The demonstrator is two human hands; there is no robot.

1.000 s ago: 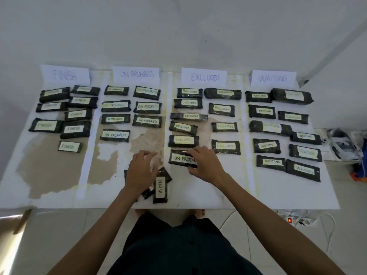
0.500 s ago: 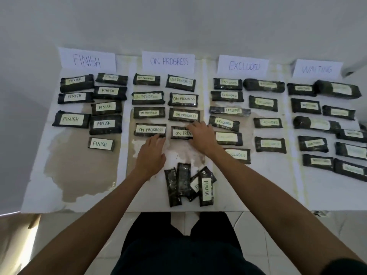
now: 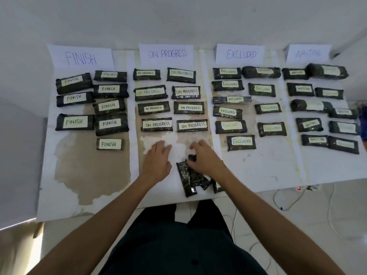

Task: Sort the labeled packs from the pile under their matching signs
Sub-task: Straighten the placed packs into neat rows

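A white table (image 3: 268, 171) with a brown worn patch (image 3: 89, 171) carries four white paper signs along its far edge, from left to right: the FINISH sign (image 3: 81, 57), the ON PROGRESS sign (image 3: 166, 54), the EXCLUDED sign (image 3: 240, 54) and the WAITING sign (image 3: 308, 53), whose lettering is faint. Below each sign lie dark rectangular wrapped packs with pale handwritten labels, set in two rough columns: the FINISH packs (image 3: 74, 122), the ON PROGRESS packs (image 3: 156, 125), the EXCLUDED packs (image 3: 241, 141) and the WAITING packs (image 3: 308, 125). Every legible label matches the sign above it; several EXCLUDED and WAITING labels are too blurred to read. The unsorted pile (image 3: 187, 181) of dark packs lies at the near edge of the table, below the ON PROGRESS columns, its packs overlapping and set lengthwise toward the person. The left hand (image 3: 156, 161) rests palm down on the table just left of the pile, fingers relaxed and slightly spread, holding nothing. The right hand (image 3: 204, 157) lies over the far end of the pile, fingers bent down onto the topmost pack (image 3: 191, 157); whether they grip it or only touch it cannot be determined. The right forearm covers the right side of the pile. Cables (image 3: 288, 203) lie on the floor to the right of the table.
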